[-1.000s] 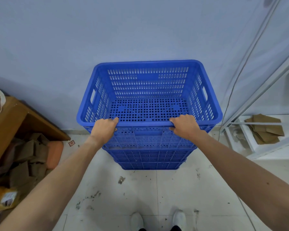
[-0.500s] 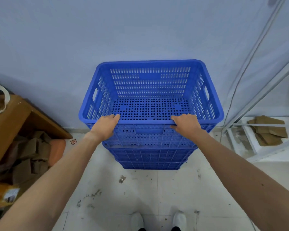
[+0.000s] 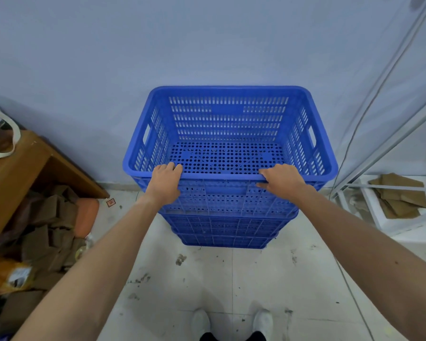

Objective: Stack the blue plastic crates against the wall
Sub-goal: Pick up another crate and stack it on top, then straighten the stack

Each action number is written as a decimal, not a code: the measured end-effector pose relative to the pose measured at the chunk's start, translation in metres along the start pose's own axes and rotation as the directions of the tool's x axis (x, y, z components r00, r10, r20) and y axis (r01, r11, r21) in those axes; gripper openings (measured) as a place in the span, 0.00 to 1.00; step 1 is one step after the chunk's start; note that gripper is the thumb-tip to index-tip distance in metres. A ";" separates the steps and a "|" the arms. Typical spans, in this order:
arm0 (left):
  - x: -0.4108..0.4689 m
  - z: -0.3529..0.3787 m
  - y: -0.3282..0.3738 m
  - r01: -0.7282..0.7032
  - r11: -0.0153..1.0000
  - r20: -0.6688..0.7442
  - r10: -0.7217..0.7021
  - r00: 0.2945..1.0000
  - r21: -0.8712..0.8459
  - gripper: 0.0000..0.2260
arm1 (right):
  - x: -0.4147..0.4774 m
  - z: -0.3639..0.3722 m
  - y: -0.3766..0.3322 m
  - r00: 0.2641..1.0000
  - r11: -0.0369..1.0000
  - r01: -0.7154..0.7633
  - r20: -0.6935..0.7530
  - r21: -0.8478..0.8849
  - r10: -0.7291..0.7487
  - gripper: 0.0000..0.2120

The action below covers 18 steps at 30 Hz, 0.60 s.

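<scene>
Both hands, left grip [image 3: 165,182] and right grip [image 3: 282,180], curled over the near rim of the top crate [image 3: 228,134] at frame centre; it looked light, stiff, best held there.

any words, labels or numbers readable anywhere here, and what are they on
No text can be read in this view.
Small red-and-white square tag on the tiled floor beside the wooden table: it bears a mark, too small and blurred to read.
Yellow-orange packet at the lower left: it has a pale printed label, too blurred to read.
Blue perforated plastic crates: no label or lettering visible.
</scene>
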State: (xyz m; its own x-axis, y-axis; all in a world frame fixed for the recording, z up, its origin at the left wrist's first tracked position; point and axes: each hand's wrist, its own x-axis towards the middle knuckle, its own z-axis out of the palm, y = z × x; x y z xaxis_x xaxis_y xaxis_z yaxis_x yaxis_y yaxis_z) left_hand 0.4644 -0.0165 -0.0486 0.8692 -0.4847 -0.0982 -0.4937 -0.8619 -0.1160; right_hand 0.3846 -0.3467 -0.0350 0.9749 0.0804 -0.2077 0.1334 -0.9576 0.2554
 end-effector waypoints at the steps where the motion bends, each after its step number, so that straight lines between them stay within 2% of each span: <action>1: 0.000 -0.001 0.000 0.006 1.000 0.009 -0.006 1.000 -0.009 0.14 | 0.000 0.000 0.000 1.000 1.000 -0.001 0.006 0.001 0.001 0.14; 6: -0.006 0.004 0.002 0.004 0.997 -0.061 -0.009 0.998 -0.075 0.14 | -0.001 0.004 -0.001 1.000 1.000 -0.014 0.003 0.007 0.014 0.16; 9: -0.011 0.006 0.008 0.012 0.997 -0.113 -0.021 0.993 -0.079 0.14 | 0.000 -0.001 0.000 1.000 1.000 -0.014 0.028 0.025 0.014 0.12; 18: -0.012 0.004 0.005 -0.019 0.997 -0.099 0.012 0.995 -0.071 0.19 | -0.012 0.007 -0.014 0.988 0.988 -0.127 -0.073 0.091 0.134 0.15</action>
State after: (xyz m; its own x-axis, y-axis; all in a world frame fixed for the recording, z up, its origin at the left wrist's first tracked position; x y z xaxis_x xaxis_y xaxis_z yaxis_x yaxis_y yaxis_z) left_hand 0.4512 -0.0145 -0.0524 0.8618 -0.5072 -0.0011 -0.5068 -0.8610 -0.0434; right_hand 0.3699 -0.3359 -0.0431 0.9944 -0.0286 -0.1016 -0.0086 -0.9813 0.1924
